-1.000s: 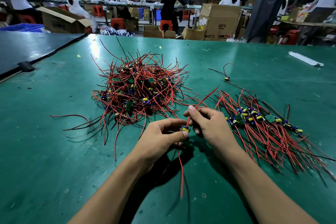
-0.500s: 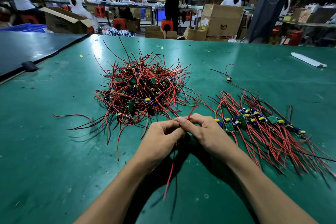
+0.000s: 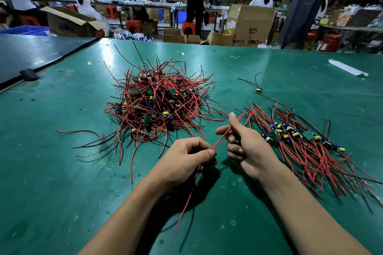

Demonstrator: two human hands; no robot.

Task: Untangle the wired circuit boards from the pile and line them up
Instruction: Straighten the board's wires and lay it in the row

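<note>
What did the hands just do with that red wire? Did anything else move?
The right hand pulled away to the right from the left hand, sliding along the red wire, which now runs straight between them. Just before, the two hands were touching. The left hand kept its pinch on the wire's lower end, with loose ends hanging toward the person. The pile and the row stayed put.

A tangled pile of red-wired green boards; at its three o'clock the lined-up row; one red wire pulled taut between them.
</note>
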